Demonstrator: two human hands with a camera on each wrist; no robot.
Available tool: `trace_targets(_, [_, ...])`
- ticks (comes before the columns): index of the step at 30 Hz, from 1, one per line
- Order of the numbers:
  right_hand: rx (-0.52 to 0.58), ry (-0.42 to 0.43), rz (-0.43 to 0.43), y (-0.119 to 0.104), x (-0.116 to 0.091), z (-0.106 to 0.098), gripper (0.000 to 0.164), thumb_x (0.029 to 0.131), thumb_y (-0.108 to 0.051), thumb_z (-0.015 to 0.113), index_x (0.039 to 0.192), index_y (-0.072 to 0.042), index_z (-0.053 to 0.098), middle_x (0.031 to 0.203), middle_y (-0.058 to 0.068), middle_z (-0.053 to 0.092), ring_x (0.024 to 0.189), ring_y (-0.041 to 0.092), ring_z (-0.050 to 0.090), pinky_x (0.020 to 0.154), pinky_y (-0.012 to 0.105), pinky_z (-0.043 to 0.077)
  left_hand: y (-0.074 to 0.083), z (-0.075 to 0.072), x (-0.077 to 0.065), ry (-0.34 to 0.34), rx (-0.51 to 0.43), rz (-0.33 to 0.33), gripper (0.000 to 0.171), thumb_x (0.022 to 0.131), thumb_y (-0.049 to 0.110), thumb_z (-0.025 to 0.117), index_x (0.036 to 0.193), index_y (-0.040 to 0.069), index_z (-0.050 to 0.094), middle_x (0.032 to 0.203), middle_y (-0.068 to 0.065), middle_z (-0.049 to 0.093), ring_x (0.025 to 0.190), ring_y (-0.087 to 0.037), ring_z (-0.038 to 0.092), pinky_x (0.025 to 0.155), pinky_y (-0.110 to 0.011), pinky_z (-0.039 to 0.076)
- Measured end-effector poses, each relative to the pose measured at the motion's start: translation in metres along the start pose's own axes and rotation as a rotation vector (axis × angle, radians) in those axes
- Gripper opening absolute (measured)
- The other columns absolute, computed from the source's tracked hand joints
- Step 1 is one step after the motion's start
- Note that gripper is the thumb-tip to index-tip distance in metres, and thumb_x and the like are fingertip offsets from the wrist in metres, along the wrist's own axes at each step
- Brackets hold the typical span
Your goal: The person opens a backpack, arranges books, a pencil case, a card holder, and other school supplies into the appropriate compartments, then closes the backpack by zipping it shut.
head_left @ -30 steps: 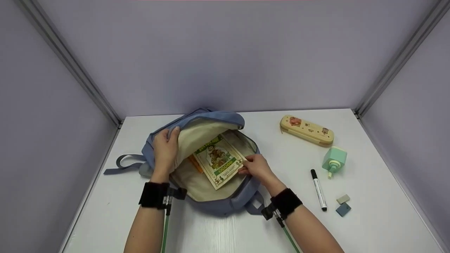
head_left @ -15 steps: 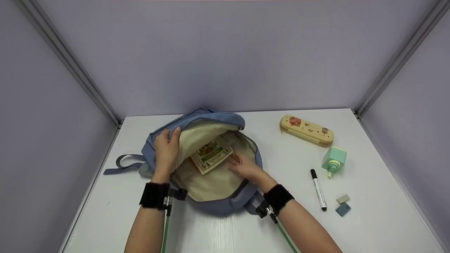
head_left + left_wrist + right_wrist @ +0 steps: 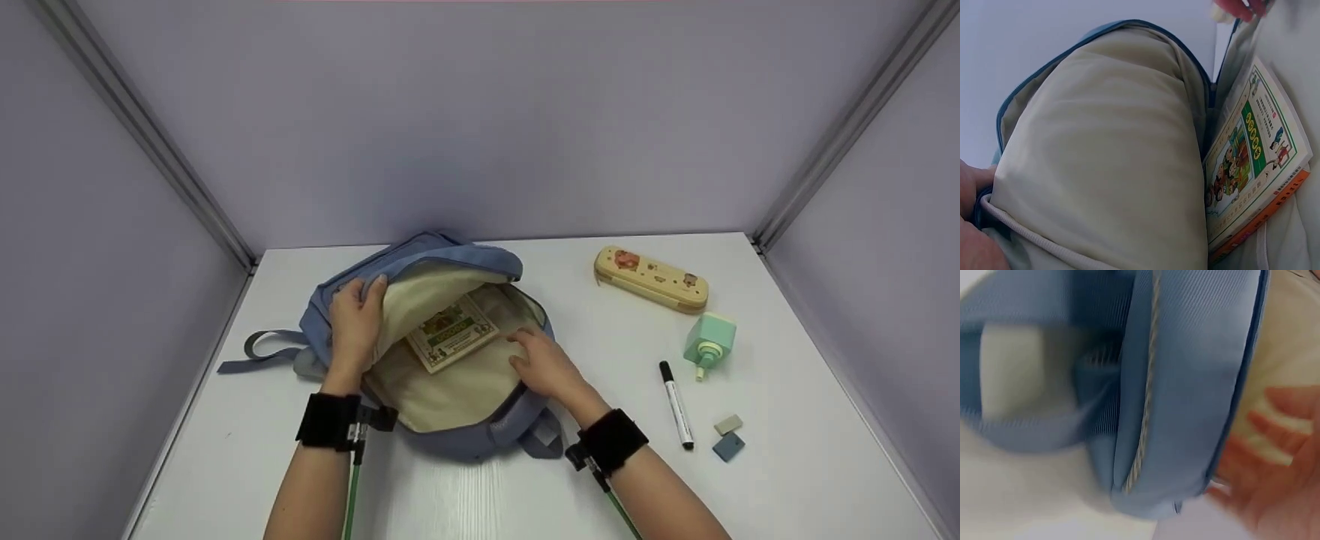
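Observation:
A blue backpack [image 3: 465, 442] with a cream lining lies unzipped on the white table. My left hand [image 3: 355, 319] pinches the edge of its raised flap [image 3: 427, 292], thumb on the inside. Within the bag, partly under the flap, sits a book [image 3: 454, 337] with a green-banded picture cover. The left wrist view shows that book [image 3: 1252, 152] on top of an orange-spined one [image 3: 1275, 205]. My right hand [image 3: 549, 365] is over the bag's right rim, apart from the books, fingers loosely bent and holding nothing. In the right wrist view the right hand [image 3: 1280, 467] is blurred.
To the right lie a yellow pencil case [image 3: 651, 280], a mint-green square bottle [image 3: 709, 341] and a black-capped marker [image 3: 677, 405]. Two small blocks, one beige [image 3: 727, 424] and one blue-grey [image 3: 728, 447], are near the marker. A strap [image 3: 259, 360] trails leftward from the bag.
The right hand pushed the picture-cover book deeper under the flap, let go of it and drew back toward the bag's right rim. The left hand keeps its hold on the flap.

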State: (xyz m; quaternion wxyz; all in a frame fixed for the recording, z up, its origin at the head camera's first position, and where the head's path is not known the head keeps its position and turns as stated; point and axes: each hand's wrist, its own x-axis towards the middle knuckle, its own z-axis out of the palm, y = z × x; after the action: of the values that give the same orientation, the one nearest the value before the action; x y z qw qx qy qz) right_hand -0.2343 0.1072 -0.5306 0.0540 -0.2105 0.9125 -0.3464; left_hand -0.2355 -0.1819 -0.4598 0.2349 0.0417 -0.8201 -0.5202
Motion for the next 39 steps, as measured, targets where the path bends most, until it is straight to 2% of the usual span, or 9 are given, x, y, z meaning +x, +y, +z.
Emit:
trace_targets(4, [-0.174,0.043,0.054,0.013,-0.007,-0.006,0.037,0.096,-0.013,0.063,0.128,0.004,0.058,0.139,0.027,0.047,0.129,0.043,0.045,0.104,0.055,0.033,-0.003,-0.001,-0.004,-0.066,-0.034,-0.004,0.037,0.101,0.026,0.057,0.071,0.008,0.044,0.062,0.001,0.035,0.055,-0.012,0.035,0.055,-0.027,0.031])
trace_targets(10, [-0.035,-0.061,0.138,0.038,-0.019,-0.006,0.053,0.102,-0.009,0.05,0.146,0.013,0.028,0.137,0.033,0.046,0.128,0.043,0.046,0.105,0.05,0.035,-0.008,-0.002,-0.014,-0.202,-0.071,-0.007,0.035,0.101,0.026,0.058,0.073,0.008,0.047,0.063,-0.001,0.037,0.056,-0.015,0.037,0.056,-0.028,0.032])
trace_targets(14, [0.074,0.03,0.12,0.047,-0.021,-0.006,0.054,0.104,-0.008,0.045,0.149,0.01,0.021,0.136,0.034,0.046,0.123,0.044,0.051,0.101,0.052,0.038,-0.015,0.0,-0.026,-0.325,-0.06,0.07,0.032,0.1,0.025,0.059,0.075,0.007,0.05,0.063,-0.001,0.038,0.056,-0.016,0.038,0.057,-0.029,0.032])
trace_targets(18, [0.169,0.132,0.032,0.046,-0.019,-0.01,0.052,0.107,-0.014,0.04,0.152,0.005,0.021,0.147,0.031,0.035,0.133,0.043,0.039,0.106,0.054,0.032,-0.022,0.004,-0.043,-0.423,-0.05,0.144,0.026,0.099,0.024,0.061,0.08,0.008,0.056,0.064,0.003,0.04,0.056,-0.011,0.037,0.056,-0.027,0.031])
trace_targets(22, [0.183,0.142,-0.017,0.041,-0.016,-0.01,0.05,0.109,-0.026,0.036,0.152,-0.003,0.031,0.155,0.024,0.026,0.142,0.039,0.025,0.111,0.053,0.024,-0.027,0.008,-0.061,-0.528,-0.05,0.175,0.018,0.098,0.024,0.063,0.086,0.01,0.063,0.064,0.006,0.041,0.054,-0.008,0.037,0.055,-0.026,0.032])
trace_targets(26, [0.123,0.089,0.006,0.04,-0.015,-0.007,0.048,0.107,-0.031,0.041,0.144,-0.002,0.047,0.154,0.023,0.031,0.141,0.041,0.028,0.111,0.053,0.024,-0.029,0.01,-0.076,-0.667,-0.017,0.151,0.021,0.093,0.033,0.068,0.096,0.013,0.07,0.081,0.005,0.06,0.071,-0.014,0.057,0.067,-0.033,0.047])
trace_targets(30, [0.029,-0.001,0.04,0.043,-0.017,-0.001,0.05,0.103,-0.032,0.051,0.14,0.002,0.05,0.148,0.026,0.038,0.137,0.044,0.034,0.109,0.057,0.026,-0.029,0.012,-0.088,-0.67,0.144,0.149,0.046,0.088,0.048,0.07,0.115,0.01,0.07,0.116,-0.006,0.064,0.111,-0.03,0.059,0.092,-0.051,0.046])
trace_targets(34, [-0.085,-0.061,0.08,0.046,-0.018,0.003,0.055,0.1,-0.035,0.056,0.143,-0.002,0.048,0.145,0.024,0.043,0.135,0.043,0.037,0.106,0.066,0.022,-0.03,0.017,-0.098,-0.571,0.427,0.136,0.066,0.084,0.051,0.073,0.131,0.007,0.061,0.132,-0.023,0.051,0.119,-0.045,0.051,0.093,-0.061,0.041])
trace_targets(39, [-0.236,-0.122,0.106,0.044,-0.02,0.004,0.055,0.1,-0.04,0.055,0.147,-0.013,0.047,0.147,0.018,0.044,0.138,0.041,0.035,0.106,0.068,0.017,-0.036,0.028,-0.113,-0.681,0.617,0.0,0.076,0.087,0.05,0.07,0.146,0.009,0.046,0.145,-0.038,0.03,0.13,-0.062,0.029,0.093,-0.076,0.029])
